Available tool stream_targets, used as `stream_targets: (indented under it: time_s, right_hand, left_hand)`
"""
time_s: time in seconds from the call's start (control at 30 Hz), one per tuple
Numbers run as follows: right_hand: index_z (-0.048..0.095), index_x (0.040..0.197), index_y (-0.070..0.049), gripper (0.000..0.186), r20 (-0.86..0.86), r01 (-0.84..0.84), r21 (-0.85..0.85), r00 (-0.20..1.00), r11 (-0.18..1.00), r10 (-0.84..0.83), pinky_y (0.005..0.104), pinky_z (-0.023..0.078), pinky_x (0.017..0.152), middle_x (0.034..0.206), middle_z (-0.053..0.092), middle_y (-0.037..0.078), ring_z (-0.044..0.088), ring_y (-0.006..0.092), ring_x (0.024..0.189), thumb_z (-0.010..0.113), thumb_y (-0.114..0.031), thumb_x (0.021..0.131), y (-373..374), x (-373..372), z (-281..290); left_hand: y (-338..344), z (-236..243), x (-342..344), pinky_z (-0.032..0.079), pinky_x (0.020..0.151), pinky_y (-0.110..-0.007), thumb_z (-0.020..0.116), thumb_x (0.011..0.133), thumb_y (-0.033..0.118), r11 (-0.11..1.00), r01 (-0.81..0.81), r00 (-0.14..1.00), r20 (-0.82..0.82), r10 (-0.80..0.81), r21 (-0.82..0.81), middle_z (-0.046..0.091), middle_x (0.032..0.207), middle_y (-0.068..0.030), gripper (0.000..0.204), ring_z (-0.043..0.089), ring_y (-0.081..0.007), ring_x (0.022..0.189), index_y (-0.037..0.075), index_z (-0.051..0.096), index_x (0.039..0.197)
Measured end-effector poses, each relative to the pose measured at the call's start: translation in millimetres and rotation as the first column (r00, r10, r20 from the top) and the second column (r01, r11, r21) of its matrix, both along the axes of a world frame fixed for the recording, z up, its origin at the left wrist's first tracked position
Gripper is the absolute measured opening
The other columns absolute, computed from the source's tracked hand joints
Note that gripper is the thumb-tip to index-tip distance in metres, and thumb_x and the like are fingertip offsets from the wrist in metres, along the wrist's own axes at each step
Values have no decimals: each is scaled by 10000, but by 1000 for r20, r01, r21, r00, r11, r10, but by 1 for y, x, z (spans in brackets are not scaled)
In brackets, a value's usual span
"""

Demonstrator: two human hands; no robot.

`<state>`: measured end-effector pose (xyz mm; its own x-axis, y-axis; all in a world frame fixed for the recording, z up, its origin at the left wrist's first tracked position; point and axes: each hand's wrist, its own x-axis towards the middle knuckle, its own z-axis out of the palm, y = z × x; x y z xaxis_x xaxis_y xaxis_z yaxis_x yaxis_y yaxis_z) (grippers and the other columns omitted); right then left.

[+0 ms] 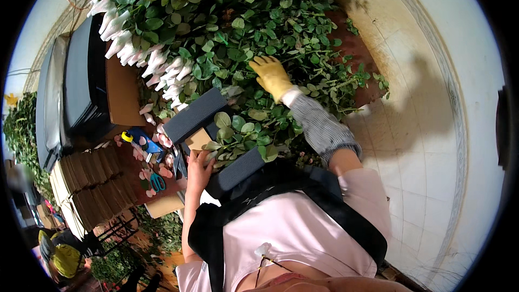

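Foliage lies under the outstretched right hand, left hand beside cardboard, both grips unclear.

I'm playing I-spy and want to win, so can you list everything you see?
Leafy stems: countless, green, top and middle
Wraps: many, whitish, left of leaves
Ribbed blocks: two, dark grey, middle
Card: one, tan, between blocks
Scissors: one pair, teal handles, left of the bare hand
Petals: many, pink, around scissors
Cardboard stack: one, brown, left
Sheet stack: one, black, upper left
Floor: one, pale, right
Other person: one, yellow top, lower left
Shirt: one, pale pink, bottom
Left hand: one, bare, by card
Right hand: one, yellow glove, at leaves
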<state>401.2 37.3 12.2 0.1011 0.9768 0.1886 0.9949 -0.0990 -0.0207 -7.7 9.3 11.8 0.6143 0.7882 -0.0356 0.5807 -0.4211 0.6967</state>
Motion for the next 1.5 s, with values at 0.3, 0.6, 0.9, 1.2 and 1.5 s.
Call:
stream_targets:
  time_s: [0.3,0.6,0.9,1.2,1.5]
  right_hand:
    - [736,1048,-76,287,29,-101,522,994,847,101,411,577,891,1133,733,139,694,327,1055,640,52,811,-12,48,88]
    - [725,1179,-123,394,-323,-186,-209,940,960,112,406,600,873,1132,738,131,717,289,1030,689,50,827,-99,2,59]
    - [746,1002,-66,256,-67,-202,-292,979,935,190,436,564,858,962,733,124,690,317,901,634,26,790,-109,-16,13]
    - [697,1163,-73,404,-142,-151,-293,983,944,113,443,504,988,1114,717,106,672,304,1061,685,37,775,-120,-22,19]
    - [579,1338,-57,630,-286,-585,124,752,801,594,447,490,1014,1346,589,154,602,318,1200,805,-255,784,-53,-164,40]
  left_hand:
    - [-11,-13,-3,504,907,-425,818,802,97,985,-162,983,78,166,-59,633,1116,-169,514,629,-367,1048,11,588,1254]
    - [-7,-9,-3,494,930,-444,775,829,126,999,-28,998,64,25,46,619,1202,-179,370,597,-394,1086,-38,640,1132]
    - [-5,28,5,426,1041,-480,781,809,211,888,151,973,-222,-57,435,577,1315,-110,316,540,-351,1219,28,715,1058]
    - [11,2,-6,460,965,-472,803,812,330,951,188,976,-157,-152,247,553,1280,-168,396,549,-378,1152,85,709,1109]
    - [13,0,-2,415,1028,-507,832,774,352,908,158,984,-142,-110,388,504,1347,-187,608,506,-398,1206,50,571,1232]
